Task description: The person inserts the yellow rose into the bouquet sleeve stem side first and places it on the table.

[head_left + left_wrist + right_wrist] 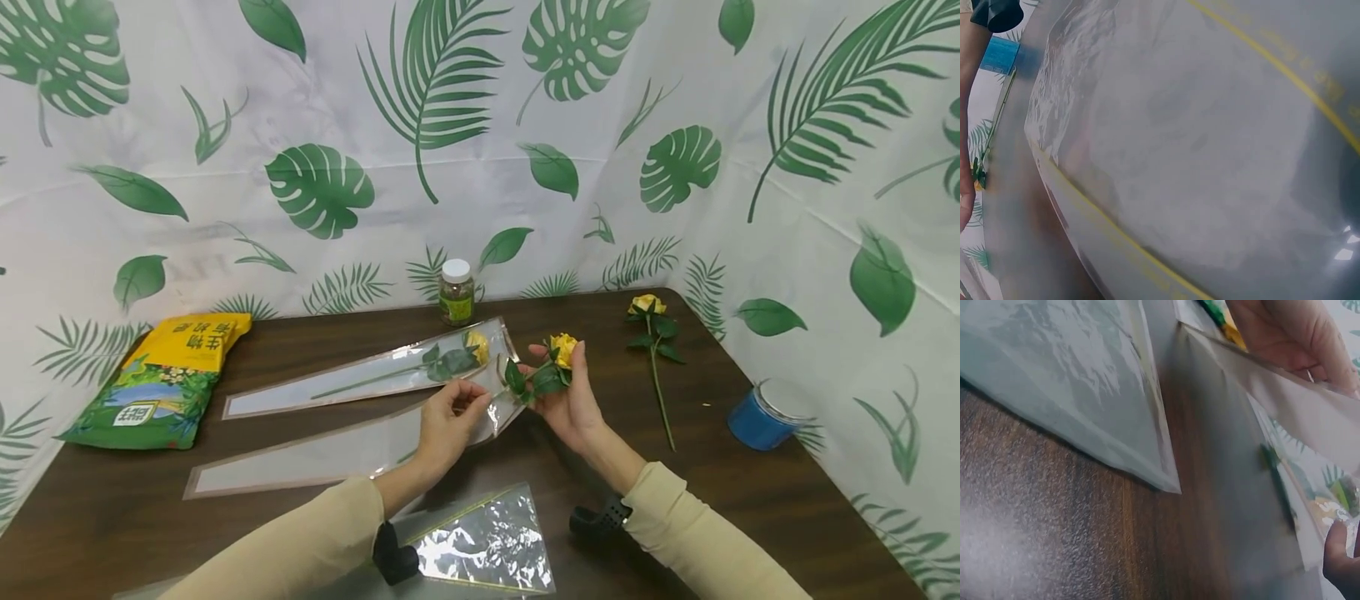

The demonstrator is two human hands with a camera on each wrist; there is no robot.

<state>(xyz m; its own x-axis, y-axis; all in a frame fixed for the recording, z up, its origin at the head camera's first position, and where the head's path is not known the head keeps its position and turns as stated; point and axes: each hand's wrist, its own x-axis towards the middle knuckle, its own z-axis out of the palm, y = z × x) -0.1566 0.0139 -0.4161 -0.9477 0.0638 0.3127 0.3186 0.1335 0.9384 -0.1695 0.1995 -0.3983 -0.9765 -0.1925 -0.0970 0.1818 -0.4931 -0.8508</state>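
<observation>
My right hand [573, 408] holds a yellow rose [562, 350], thumb beside the bloom and fingers behind it. Its leafy stem runs left into the wide mouth of a tapered clear flower sleeve [322, 454] with a pale border. At that mouth, my left hand [446, 421] pinches the sleeve's film between thumb and fingers. Behind lies a second tapered sleeve [277, 402] with another yellow rose [477, 346] inside. In the right wrist view, my left hand [1297, 340] is at the sleeve's edge, while my right fingertips [1336, 547] show low at the right.
A third yellow rose [648, 305] lies to the right, near a blue can [761, 419]. A clear sleeve with yellow lines [487, 542] lies in front, under my left forearm. At the back stand a white-lidded jar [457, 296] and, leftward, a yellow-green bag [161, 379].
</observation>
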